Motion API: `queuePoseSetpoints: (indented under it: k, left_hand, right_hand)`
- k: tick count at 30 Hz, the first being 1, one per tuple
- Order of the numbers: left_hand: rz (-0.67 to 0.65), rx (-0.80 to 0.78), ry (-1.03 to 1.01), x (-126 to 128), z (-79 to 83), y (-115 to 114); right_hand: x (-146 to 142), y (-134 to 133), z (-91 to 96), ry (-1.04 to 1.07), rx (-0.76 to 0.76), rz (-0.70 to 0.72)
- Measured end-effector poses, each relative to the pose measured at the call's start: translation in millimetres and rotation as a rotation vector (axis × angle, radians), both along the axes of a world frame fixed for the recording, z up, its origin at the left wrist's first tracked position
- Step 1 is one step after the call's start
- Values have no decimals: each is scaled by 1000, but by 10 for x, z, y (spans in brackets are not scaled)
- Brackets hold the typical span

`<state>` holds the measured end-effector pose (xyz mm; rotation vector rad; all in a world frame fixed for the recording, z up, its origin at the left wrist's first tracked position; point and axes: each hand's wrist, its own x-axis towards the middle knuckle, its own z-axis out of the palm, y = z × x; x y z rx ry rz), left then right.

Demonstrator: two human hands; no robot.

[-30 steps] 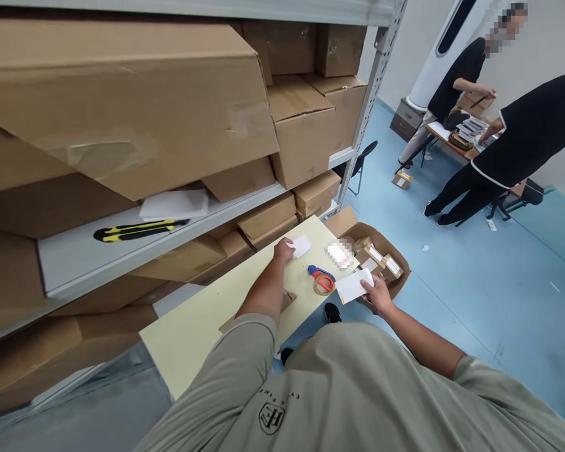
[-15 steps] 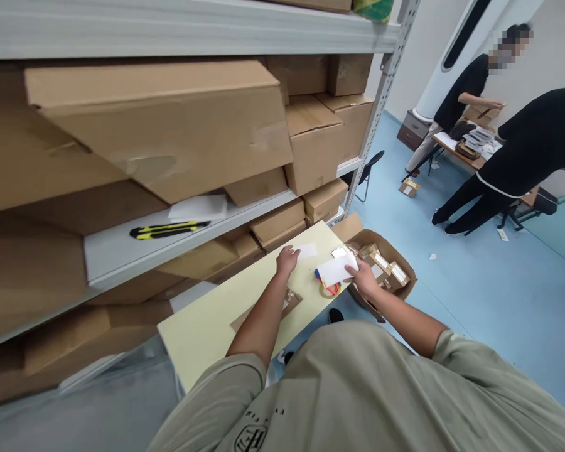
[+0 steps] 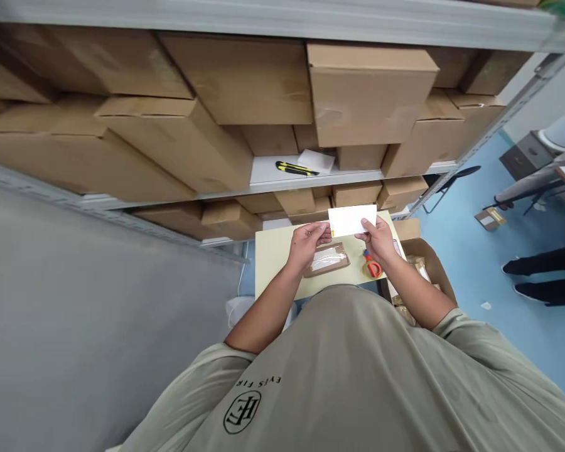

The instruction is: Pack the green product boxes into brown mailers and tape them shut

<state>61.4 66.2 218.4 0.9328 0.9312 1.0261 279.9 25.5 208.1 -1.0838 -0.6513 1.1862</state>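
My right hand [image 3: 378, 240] pinches a white paper slip [image 3: 348, 220] at its right end, thumb on top. At the slip's lower left corner, the fingers of my left hand [image 3: 308, 243] are pressed together on the edge. A small yellow mark shows at that corner. Below the hands, a flat brown cardboard parcel [image 3: 329, 258] with a white label lies on the pale yellow table [image 3: 277, 251]. Orange-handled scissors [image 3: 373, 269] rest near the table's right front edge, apparently over a roll of tape. A phone [image 3: 396, 247] is partly hidden by my right forearm.
Shelving with cardboard boxes [image 3: 371, 94] stands close behind the table. A black-and-yellow box cutter [image 3: 296, 168] and white paper [image 3: 316, 161] lie on a shelf. At right, an open carton [image 3: 440, 270] holds small parcels. Another person's legs [image 3: 546, 273] show farther right.
My view has swung left. Both hands have come together at the white paper slip, which my right hand has carried from above the scissors to in front of me.
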Motion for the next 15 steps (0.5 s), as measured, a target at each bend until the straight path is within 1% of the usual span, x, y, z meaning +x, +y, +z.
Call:
queuePoseSetpoints:
  k: [3,8,11,15]
  left_hand:
    - [7,-22,13,-176,71,-126]
    - [38,-10,47,-385,112,-244]
    - [81,21,39,-487,164,-218]
    - [133,89,13,-608,294,-106]
  right_hand:
    - [-224,60,78,-10,17,63]
    - [-474,99,159,-7,28,108]
    - [-529,95,200,-22,29,134]
    - [-535,75,239,-54,47,168]
